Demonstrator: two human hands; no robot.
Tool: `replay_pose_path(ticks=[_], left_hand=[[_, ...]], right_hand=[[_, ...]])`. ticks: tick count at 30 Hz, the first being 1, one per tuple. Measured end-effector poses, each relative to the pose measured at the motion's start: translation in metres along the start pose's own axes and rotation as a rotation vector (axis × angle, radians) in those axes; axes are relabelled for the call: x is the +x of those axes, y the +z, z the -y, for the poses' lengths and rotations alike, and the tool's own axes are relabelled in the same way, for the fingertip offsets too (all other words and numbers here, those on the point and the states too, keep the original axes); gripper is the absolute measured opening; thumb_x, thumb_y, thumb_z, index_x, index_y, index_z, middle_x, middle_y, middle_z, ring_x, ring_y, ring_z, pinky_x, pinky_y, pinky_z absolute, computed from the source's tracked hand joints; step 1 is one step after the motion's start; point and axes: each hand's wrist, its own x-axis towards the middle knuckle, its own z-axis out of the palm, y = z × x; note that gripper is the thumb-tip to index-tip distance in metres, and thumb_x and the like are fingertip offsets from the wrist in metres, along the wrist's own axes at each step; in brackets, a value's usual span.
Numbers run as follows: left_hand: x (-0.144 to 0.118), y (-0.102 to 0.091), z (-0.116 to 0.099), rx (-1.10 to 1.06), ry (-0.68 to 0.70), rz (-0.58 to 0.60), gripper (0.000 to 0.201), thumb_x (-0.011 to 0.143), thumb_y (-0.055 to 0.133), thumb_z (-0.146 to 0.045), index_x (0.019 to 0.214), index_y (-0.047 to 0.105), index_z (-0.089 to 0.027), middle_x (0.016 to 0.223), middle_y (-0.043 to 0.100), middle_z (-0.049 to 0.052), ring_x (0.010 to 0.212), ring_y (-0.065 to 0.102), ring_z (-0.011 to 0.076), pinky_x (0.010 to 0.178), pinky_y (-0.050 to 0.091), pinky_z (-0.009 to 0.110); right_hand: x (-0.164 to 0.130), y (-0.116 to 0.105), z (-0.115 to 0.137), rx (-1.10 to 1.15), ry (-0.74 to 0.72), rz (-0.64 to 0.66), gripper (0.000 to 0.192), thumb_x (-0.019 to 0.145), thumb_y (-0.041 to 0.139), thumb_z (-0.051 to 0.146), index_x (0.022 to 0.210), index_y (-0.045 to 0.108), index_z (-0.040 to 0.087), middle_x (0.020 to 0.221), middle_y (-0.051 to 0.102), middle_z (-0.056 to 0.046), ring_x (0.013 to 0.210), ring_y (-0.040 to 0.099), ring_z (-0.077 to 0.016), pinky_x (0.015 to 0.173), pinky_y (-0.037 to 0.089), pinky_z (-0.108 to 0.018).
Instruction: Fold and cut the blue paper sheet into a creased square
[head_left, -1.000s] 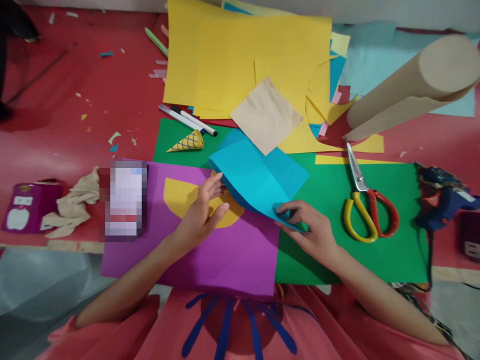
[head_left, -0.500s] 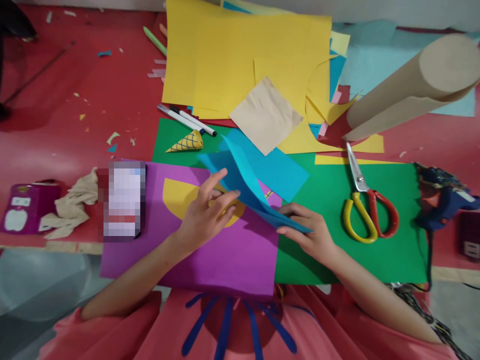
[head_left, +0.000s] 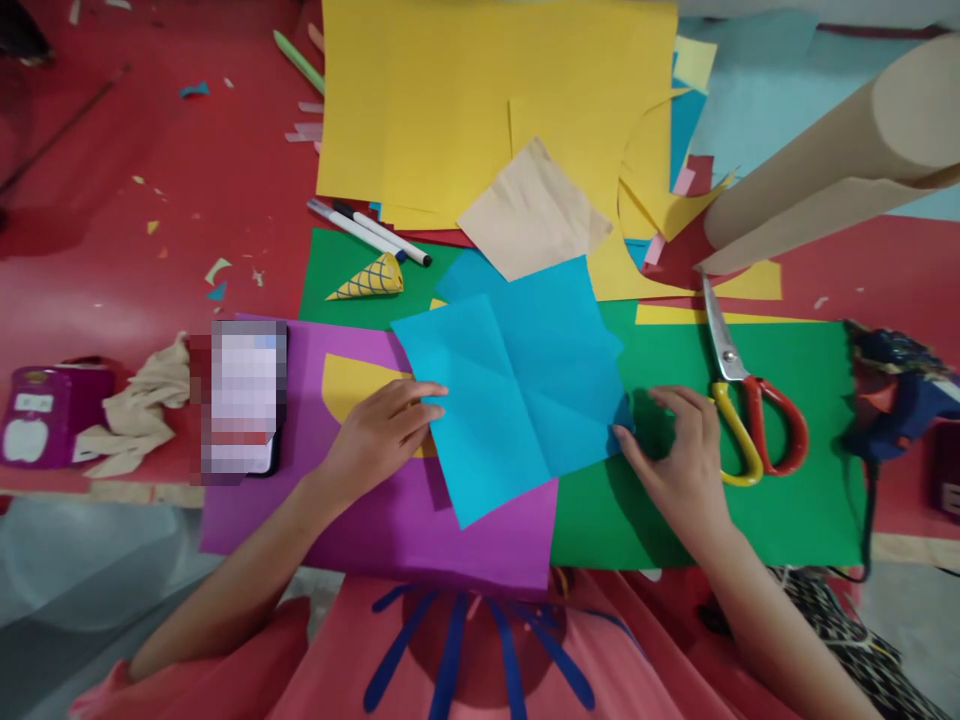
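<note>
A creased blue sheet of paper (head_left: 487, 400) is unfolded in front of me, fold lines crossing it. My left hand (head_left: 386, 430) pinches its left edge between thumb and fingers. At the right corner, my right hand (head_left: 679, 460) has its thumb tip at the paper and its fingers curved apart from it. Another blue paper (head_left: 469, 275) lies partly hidden behind the sheet. Under my left hand, a yellow paper piece (head_left: 345, 385) rests on purple paper (head_left: 360, 520). Scissors with yellow and red handles (head_left: 727, 355) lie right beside my right hand.
Green paper (head_left: 795, 520) covers the right front. Behind are yellow sheets (head_left: 450, 100), a beige square (head_left: 532, 220), pens (head_left: 375, 235) and a small patterned cone (head_left: 371, 278). A brown paper roll (head_left: 817, 150) and a glue gun (head_left: 892, 415) stand right, a phone (head_left: 244, 400) left.
The blue sheet has gone from folded and tilted to spread open. My left hand has closed on its left edge. My right hand has loosened its grip and moved right.
</note>
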Motion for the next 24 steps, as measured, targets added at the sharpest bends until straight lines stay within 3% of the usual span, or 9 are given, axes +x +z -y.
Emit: replay_pose_path(ticks=[2,5,7,11,14,18,21,24], left_hand=[[0.0,0.0,0.0,0.003,-0.002,0.007,0.018,0.089,0.051,-0.005,0.093,0.057,-0.021,0.106,0.069,0.006,0.098,0.066,0.0185,0.083,0.056,0.033],[0.001,0.0,0.0,0.011,-0.003,0.018,0.019,0.088,0.052,-0.005,0.094,0.058,-0.021,0.108,0.069,0.006,0.099,0.066,0.0187,0.085,0.055,0.033],[0.001,0.0,0.0,0.011,-0.009,0.023,0.019,0.088,0.052,-0.004,0.094,0.059,-0.021,0.108,0.069,0.006,0.099,0.066,0.0188,0.085,0.055,0.032],[0.001,0.0,0.0,-0.004,-0.027,0.029,0.02,0.087,0.051,-0.004,0.095,0.06,-0.021,0.11,0.069,0.006,0.101,0.066,0.0192,0.084,0.055,0.031],[0.0,0.0,0.0,-0.013,-0.035,0.028,0.019,0.088,0.051,-0.006,0.096,0.059,-0.021,0.111,0.069,0.006,0.101,0.067,0.0185,0.085,0.055,0.03],[-0.002,0.0,0.002,-0.033,-0.055,0.032,0.015,0.091,0.051,-0.01,0.095,0.06,-0.021,0.112,0.069,0.005,0.102,0.067,0.0184,0.084,0.056,0.03],[-0.001,0.001,0.001,-0.038,-0.112,0.034,0.016,0.092,0.049,-0.013,0.094,0.062,-0.022,0.118,0.068,0.005,0.103,0.067,0.0195,0.083,0.056,0.031],[0.003,0.001,-0.003,0.061,-0.215,0.054,0.026,0.092,0.047,-0.013,0.11,0.062,-0.023,0.136,0.056,0.011,0.106,0.067,0.0238,0.083,0.057,0.037]], right_hand=[[-0.002,-0.002,0.004,-0.079,-0.096,0.011,0.054,0.085,0.065,0.021,0.135,0.044,0.014,0.131,0.053,-0.021,0.126,0.049,-0.0339,0.101,0.045,-0.052],[-0.001,-0.005,0.013,-0.112,-0.308,0.172,0.049,0.089,0.059,0.016,0.136,0.046,0.018,0.141,0.05,-0.017,0.137,0.04,-0.032,0.109,0.039,-0.05],[0.001,-0.007,0.017,-0.098,-0.388,0.283,0.046,0.091,0.058,0.023,0.136,0.047,0.016,0.144,0.048,-0.017,0.141,0.035,-0.0327,0.112,0.036,-0.052],[0.006,-0.006,0.015,-0.111,-0.412,0.362,0.06,0.09,0.058,0.045,0.14,0.044,0.015,0.149,0.044,-0.017,0.143,0.03,-0.0354,0.114,0.03,-0.058],[0.008,-0.006,0.013,-0.136,-0.418,0.372,0.057,0.091,0.057,0.041,0.141,0.045,0.017,0.15,0.043,-0.016,0.143,0.031,-0.0349,0.114,0.03,-0.058],[0.011,-0.009,0.013,-0.139,-0.446,0.377,0.047,0.093,0.056,0.029,0.138,0.05,0.018,0.147,0.049,-0.013,0.14,0.037,-0.0347,0.112,0.034,-0.058],[0.012,-0.011,0.014,-0.125,-0.507,0.335,0.033,0.093,0.055,0.02,0.125,0.061,0.016,0.137,0.059,-0.013,0.132,0.048,-0.0333,0.107,0.04,-0.055],[0.011,-0.013,0.022,-0.095,-0.573,0.267,0.023,0.092,0.054,0.014,0.111,0.068,0.013,0.123,0.068,-0.014,0.117,0.061,-0.029,0.097,0.05,-0.046]])
